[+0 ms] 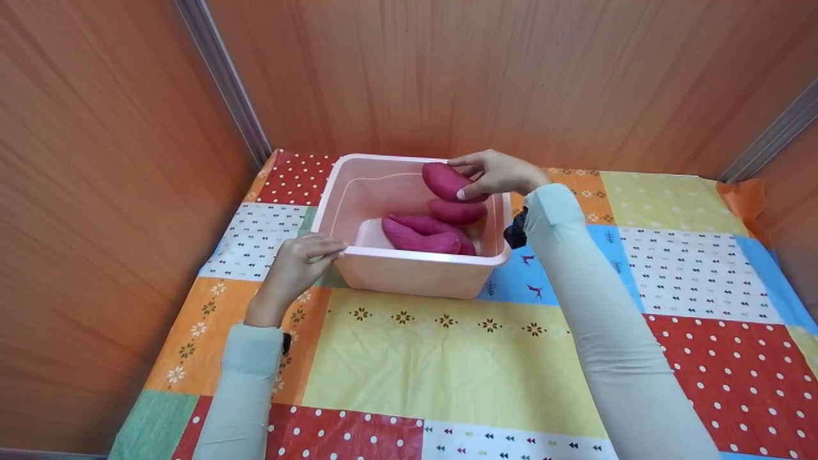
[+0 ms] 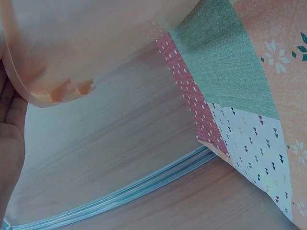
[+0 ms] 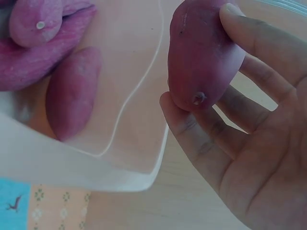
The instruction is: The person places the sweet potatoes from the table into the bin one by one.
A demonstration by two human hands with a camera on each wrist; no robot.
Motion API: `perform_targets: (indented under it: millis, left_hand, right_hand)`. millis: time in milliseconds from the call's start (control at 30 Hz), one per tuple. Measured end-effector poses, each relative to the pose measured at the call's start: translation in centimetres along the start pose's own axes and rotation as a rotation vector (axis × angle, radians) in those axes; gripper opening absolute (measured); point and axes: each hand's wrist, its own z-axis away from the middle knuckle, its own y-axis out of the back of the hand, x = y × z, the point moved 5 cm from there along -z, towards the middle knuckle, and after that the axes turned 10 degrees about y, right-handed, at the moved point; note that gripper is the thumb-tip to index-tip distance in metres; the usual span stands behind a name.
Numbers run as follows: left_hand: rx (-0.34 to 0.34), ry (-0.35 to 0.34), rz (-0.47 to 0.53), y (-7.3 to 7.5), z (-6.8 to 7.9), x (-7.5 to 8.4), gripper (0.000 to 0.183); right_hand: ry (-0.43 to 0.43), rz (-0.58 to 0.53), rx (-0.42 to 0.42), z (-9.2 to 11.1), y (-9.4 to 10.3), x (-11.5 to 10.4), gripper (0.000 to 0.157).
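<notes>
A pink plastic bin [image 1: 409,273] stands on the patterned cloth with its top uncovered. At its near left corner my left hand [image 1: 300,259] pinches the rim, fingers over the edge; in the left wrist view part of that hand [image 2: 10,129] shows beside the rim. My right hand [image 1: 498,174] holds a reddish-purple sweet potato [image 1: 447,182] over the bin's far right part. The right wrist view shows this sweet potato [image 3: 204,57] between thumb and fingers. Several other sweet potatoes [image 1: 422,239] lie inside the bin, one [image 1: 457,212] below the held one.
A patchwork-print tablecloth [image 1: 447,364] covers the table. Wood-grain panels [image 1: 409,76] rise behind and on both sides, with metal strips [image 1: 223,76] at the corners. A bit of orange cloth [image 1: 741,198] bunches at the right back edge.
</notes>
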Motion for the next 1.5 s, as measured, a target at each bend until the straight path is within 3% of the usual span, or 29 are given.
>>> perform_targets:
  millis: [567,1033,1500]
  left_hand:
    - [0.019,-0.031,-0.018,0.0,0.0,0.0,0.022]
    - [0.011,-0.019,-0.023,-0.1,0.0,0.2,0.024]
    - [0.037,-0.05,-0.027,-0.1,0.1,0.3,0.022]
  right_hand:
    - [0.009,-0.005,-0.031,-1.9,-1.3,-0.2,0.067]
    - [-0.065,-0.019,-0.03,-3.0,-2.8,-0.2,0.07]
    - [-0.104,0.005,-0.044,-3.7,-3.5,0.2,0.069]
